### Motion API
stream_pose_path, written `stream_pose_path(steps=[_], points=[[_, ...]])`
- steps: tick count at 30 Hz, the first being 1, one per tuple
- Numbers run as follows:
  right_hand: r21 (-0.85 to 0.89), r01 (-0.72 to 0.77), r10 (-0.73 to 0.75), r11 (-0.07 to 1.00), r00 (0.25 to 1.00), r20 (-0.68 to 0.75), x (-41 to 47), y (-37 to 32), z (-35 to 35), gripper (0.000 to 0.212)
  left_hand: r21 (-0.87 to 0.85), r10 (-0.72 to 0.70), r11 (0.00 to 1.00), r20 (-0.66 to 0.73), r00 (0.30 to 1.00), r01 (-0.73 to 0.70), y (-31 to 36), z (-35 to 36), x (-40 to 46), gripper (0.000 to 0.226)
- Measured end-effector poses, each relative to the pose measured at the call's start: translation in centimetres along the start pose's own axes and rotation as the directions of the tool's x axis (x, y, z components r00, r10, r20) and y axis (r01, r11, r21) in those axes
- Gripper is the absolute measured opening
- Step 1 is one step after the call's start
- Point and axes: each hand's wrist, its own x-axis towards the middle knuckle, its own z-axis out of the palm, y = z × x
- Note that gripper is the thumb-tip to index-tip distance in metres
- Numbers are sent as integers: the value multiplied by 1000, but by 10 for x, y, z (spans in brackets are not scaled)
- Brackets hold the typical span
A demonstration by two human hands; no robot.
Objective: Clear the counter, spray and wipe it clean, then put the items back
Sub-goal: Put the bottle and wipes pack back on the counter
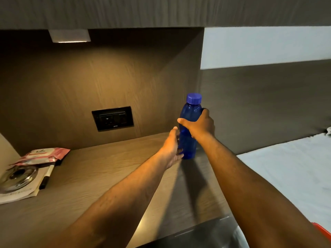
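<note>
A blue plastic bottle with a blue cap stands upright at the far right corner of the wooden counter. My right hand is wrapped around the bottle's upper body. My left hand lies flat against the bottle's lower left side, fingers extended and touching it. At the counter's left end sit a pink wipes packet, a glass ashtray on a booklet, and a black pen.
A black wall socket is set in the back panel. An overhead cabinet with a lit lamp hangs above. A bed with a white sheet lies to the right. A dark object sits at the counter's near edge.
</note>
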Motion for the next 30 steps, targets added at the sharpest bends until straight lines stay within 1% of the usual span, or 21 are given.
stream_pose_path(steps=[2, 3, 4, 5, 6, 7, 8, 9, 10, 11, 12, 13, 15, 17, 19, 21, 23, 24, 26, 28, 30], points=[[24, -2, 1, 1000, 999, 45, -4, -1, 3, 89, 30, -12, 999, 9, 1000, 12, 1, -4, -3, 46], [48, -16, 13, 999, 998, 63, -7, -2, 5, 89, 51, -19, 999, 15, 1000, 18, 1, -9, -5, 48], [64, -38, 34, 997, 997, 69, -10, -3, 6, 91, 78, -20, 997, 12, 1000, 19, 1, -15, -8, 52], [52, -61, 59, 997, 997, 41, -14, -5, 6, 96, 111, -21, 994, -3, 1000, 22, 2, -22, -10, 61], [4, -75, 75, 997, 996, -38, -21, -8, 8, 101, 144, -22, 989, -33, 999, 27, 2, -33, -13, 66], [-54, -68, 59, 996, 986, -158, -30, -11, 11, 104, 165, -13, 986, -63, 998, 23, 3, -46, -16, 69], [-96, -24, -4, 995, 961, -278, -42, -16, 18, 104, 170, 9, 985, -95, 995, 8, 3, -62, -20, 69], [-111, 44, -82, 993, 929, -361, -56, -24, 28, 100, 165, 33, 986, -129, 991, -12, 5, -80, -25, 67], [-104, 109, -141, 989, 912, -384, -71, -33, 38, 96, 152, 53, 988, -169, 984, -27, 7, -98, -31, 63], [-81, 159, -177, 984, 923, -340, -86, -44, 54, 92, 128, 73, 991, -223, 972, -45, 10, -119, -38, 60], [-45, 189, -194, 981, 946, -260, -100, -54, 71, 87, 104, 96, 992, -283, 954, -69, 13, -141, -45, 57], [-2, 207, -205, 978, 965, -162, -112, -65, 89, 81, 79, 114, 993, -343, 932, -92, 17, -163, -53, 57], [62, 238, -240, 969, 971, 21, -133, -86, 123, 67, 56, 121, 993, -440, 890, -107, 25, -208, -68, 58], [92, 272, -286, 958, 935, 210, -154, -108, 158, 57, 43, 123, 992, -521, 845, -118, 34, -254, -88, 58], [100, 279, -296, 955, 868, 399, -175, -127, 192, 55, 40, 143, 988, -594, 792, -149, 40, -294, -114, 56], [110, 263, -281, 958, 806, 520, -191, -142, 222, 55, 43, 165, 982, -662, 731, -183, 42, -327, -137, 41], [121, 245, -269, 962, 769, 580, -205, -155, 250, 52, 71, 197, 975, -718, 668, -212, 43, -356, -159, 18], [119, 238, -260, 964, 758, 598, -210, -160, 263, 49, 99, 216, 971, -741, 636, -216, 43, -369, -169, 15], [99, 216, -230, 971, 746, 625, -216, -167, 285, 40, 144, 239, 968, -773, 588, -204, 43, -392, -183, 16], [80, 184, -191, 980, 736, 650, -218, -172, 306, 36, 191, 265, 964, -777, 571, -188, 46, -411, -192, 18], [58, 139, -141, 989, 730, 668, -219, -173, 322, 36, 287, 288, 954, -786, 547, -89, 52, -424, -196, 22]])
